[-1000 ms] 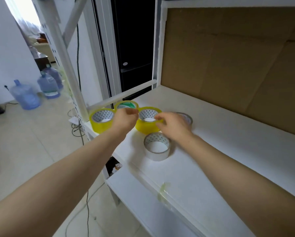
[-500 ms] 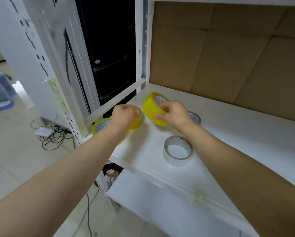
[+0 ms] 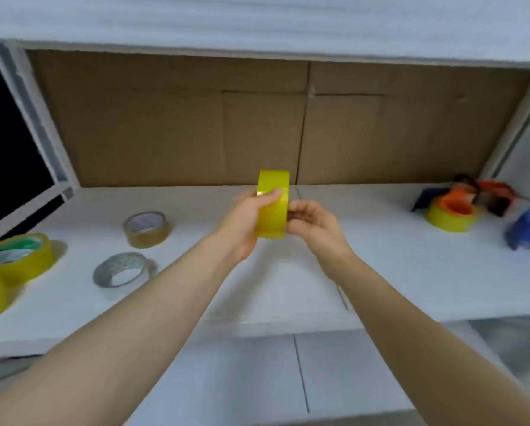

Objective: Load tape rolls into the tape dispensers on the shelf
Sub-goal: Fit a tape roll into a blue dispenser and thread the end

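— Whereabouts of the roll [image 3: 272, 207]?
— Up on edge over the shelf [image 3: 380, 272], not touching it, held between left hand [image 3: 245, 219] and right hand [image 3: 311, 219].
— Grips?
— Both curled round it: one left finger over the tread, right fingers at the side face (partly hidden).
— Left of the roll?
— Flat on the shelf: brown roll [image 3: 146, 229], clear roll [image 3: 123, 270] nearer, yellow pair [image 3: 20, 256] farther out.
— Right of it?
— Well apart: orange dispenser [image 3: 454, 207] ringed with yellow tape [image 3: 445, 219], blue dispenser [image 3: 528, 229] beyond (blurred).
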Action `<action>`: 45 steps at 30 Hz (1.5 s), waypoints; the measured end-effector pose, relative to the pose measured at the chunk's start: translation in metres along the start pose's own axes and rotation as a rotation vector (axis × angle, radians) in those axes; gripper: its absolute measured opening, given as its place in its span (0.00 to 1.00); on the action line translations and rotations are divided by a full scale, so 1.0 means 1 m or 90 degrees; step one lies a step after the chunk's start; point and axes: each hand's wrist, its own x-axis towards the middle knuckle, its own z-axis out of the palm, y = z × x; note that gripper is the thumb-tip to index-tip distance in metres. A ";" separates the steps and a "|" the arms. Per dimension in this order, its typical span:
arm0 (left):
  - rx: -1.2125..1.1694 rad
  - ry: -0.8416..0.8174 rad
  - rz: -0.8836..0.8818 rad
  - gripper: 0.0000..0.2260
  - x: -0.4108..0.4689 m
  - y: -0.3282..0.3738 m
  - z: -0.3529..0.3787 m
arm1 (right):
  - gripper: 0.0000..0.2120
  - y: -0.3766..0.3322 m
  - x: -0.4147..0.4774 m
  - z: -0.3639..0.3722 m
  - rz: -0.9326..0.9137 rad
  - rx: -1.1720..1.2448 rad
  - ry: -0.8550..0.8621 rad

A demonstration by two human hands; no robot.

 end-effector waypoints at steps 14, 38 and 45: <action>0.107 -0.263 -0.097 0.15 -0.026 -0.111 0.312 | 0.07 0.040 -0.143 -0.305 0.068 0.029 0.292; 1.128 -0.334 0.548 0.14 0.188 -0.210 0.535 | 0.22 0.073 -0.070 -0.589 0.187 0.313 0.691; 0.425 -0.144 0.088 0.12 0.194 -0.187 0.535 | 0.19 0.071 -0.027 -0.602 0.172 0.370 0.606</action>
